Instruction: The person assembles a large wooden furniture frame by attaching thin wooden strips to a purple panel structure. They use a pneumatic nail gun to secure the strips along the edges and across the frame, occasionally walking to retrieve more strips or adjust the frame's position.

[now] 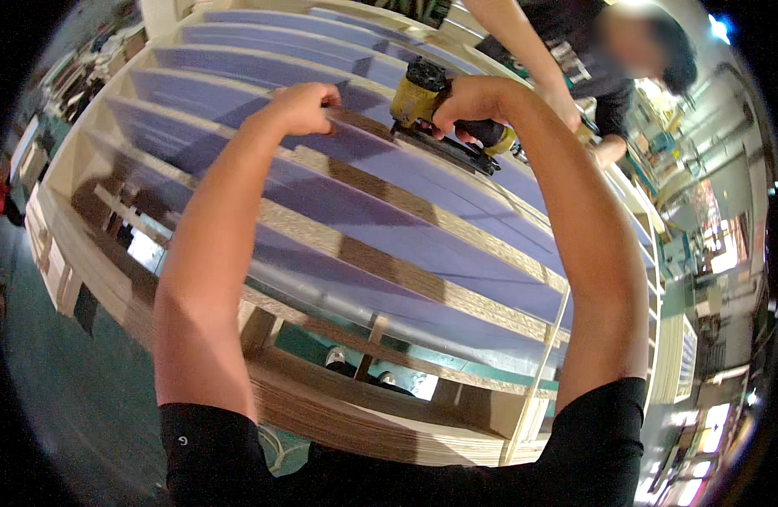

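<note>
My right hand (480, 100) is wrapped around the grip of a yellow and black nail gun (420, 91). The gun's long dark magazine lies along the top edge of a wooden strip (515, 205). To the left of the tool, my left hand (303, 108) has its fingers curled down over the same strip, pinching its edge. Both hands reach out over a large wooden frame (97, 156), in which several chipboard strips (380, 275) stand on edge. Blue-purple surfaces (372, 190) show between the strips. The nail gun's nose is partly hidden by the hand and strip.
Another person (566, 51) in dark clothes leans over the far right side, hands near the frame's edge. A thin hose or cord (275, 448) lies on the green floor (93, 397) at the near left. Stacked boards (676, 355) stand at the right.
</note>
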